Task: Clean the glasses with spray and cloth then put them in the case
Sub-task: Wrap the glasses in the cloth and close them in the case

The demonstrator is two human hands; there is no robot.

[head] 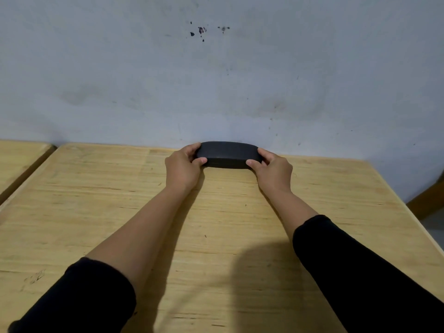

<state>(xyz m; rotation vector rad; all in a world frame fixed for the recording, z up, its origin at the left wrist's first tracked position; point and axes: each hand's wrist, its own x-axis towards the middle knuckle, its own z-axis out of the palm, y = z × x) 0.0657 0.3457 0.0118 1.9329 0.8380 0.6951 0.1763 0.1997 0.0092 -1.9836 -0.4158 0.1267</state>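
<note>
one view only, head-worn, wide-angle. from my remote seat it looks forward and down across a wooden table (96,212) toward a pale wall (216,80) that fills the upper half. both forearms run up from the bottom corners; left hand (183,168) and right hand (272,170) meet on a black case (227,155) at the far table edge, mid-frame. nearest: black sleeves (360,272). no second view shares the scene.

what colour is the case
Black, matte; the case shows in the head view, the only one.
</note>
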